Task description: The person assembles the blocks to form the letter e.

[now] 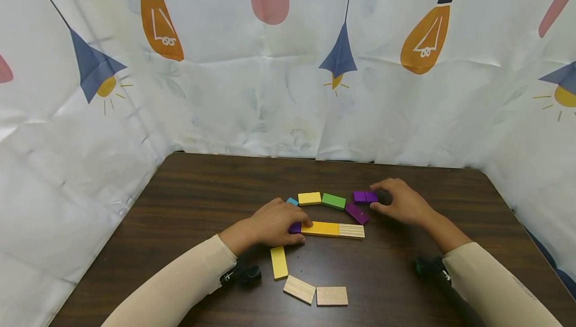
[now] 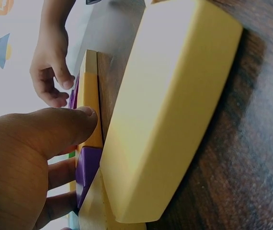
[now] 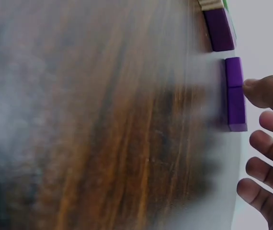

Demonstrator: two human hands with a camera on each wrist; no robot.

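My left hand [image 1: 280, 222] lies over the left end of a row of blocks, one fingertip on an orange-yellow block [image 1: 320, 229]. In the left wrist view its thumb overlaps that block, and its other fingers reach behind a purple block [image 2: 87, 167] partly hidden in the head view. A ribbed plain wooden block [image 1: 351, 231] continues the row rightward. My right hand [image 1: 402, 202] is beside two small purple blocks [image 1: 365, 197] set end to end; its thumb tip is right at them in the right wrist view, its fingers spread. A darker purple block [image 1: 357, 214] slants just in front.
Behind the row, a blue block [image 1: 292, 201], a yellow block [image 1: 309, 198] and a green block [image 1: 333, 201] form a curve. Nearer me lie another yellow block [image 1: 279, 263] and two plain wooden blocks [image 1: 332, 296]. A patterned curtain [image 1: 252, 107] borders the dark wooden table [image 1: 216, 182].
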